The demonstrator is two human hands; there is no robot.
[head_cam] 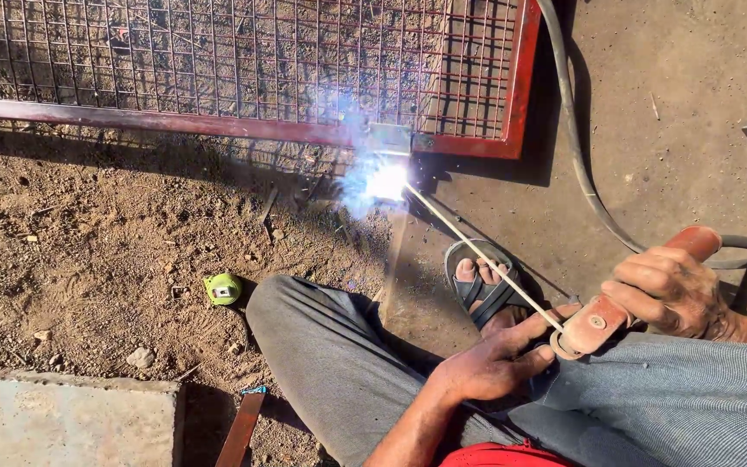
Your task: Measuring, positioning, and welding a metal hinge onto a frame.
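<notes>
- Right hand point(672, 290), at the right edge of the frame, is wrapped tight around the reddish electrode holder point(616, 311).
- Left hand point(494, 359), lower centre, lies half open beneath the holder's clamp, fingertips touching it and closed on nothing.
- Welding rod point(477, 251) slants up-left from the clamp to a bright arc point(386, 182) at the red mesh frame point(516, 95), top of frame.
- Black cable point(577, 156) curves down the right side.
- A small green tape measure point(223, 289) lies on the dirt, left of centre.

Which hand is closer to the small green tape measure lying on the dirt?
Left. The left hand steadies the thin welding rod, right of the green tape measure. The right hand grips the red electrode holder, farther right.
</notes>
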